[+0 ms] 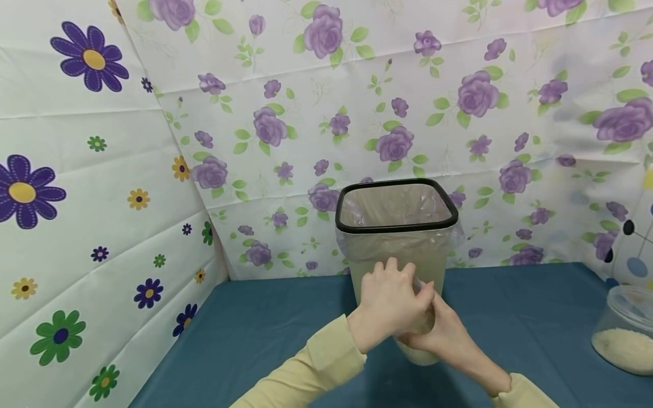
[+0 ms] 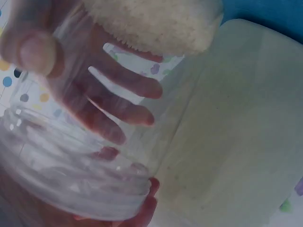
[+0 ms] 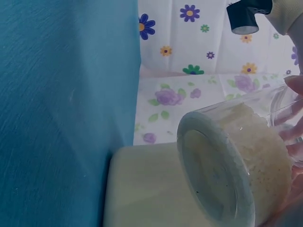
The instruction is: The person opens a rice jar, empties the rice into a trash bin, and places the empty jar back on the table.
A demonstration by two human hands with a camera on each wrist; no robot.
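Observation:
A clear plastic jar (image 1: 421,357) is held in front of the bin, with white rice (image 2: 156,23) in its lower part. My left hand (image 1: 390,294) grips its top, fingers over the clear lid (image 2: 90,198). Around the body, my right hand (image 1: 449,334) holds the jar; its thumb and spread fingers (image 2: 128,90) show through the clear wall in the left wrist view. The right wrist view shows the jar's round base (image 3: 208,170) and the rice above it. In the head view my hands hide most of the jar.
Behind the hands stands a beige bin (image 1: 398,249) with a black rim and clear liner. Another clear jar of rice (image 1: 624,345) sits at the right edge of the blue-covered table (image 1: 265,334). Flowered sheets (image 1: 285,170) hang at the back and left.

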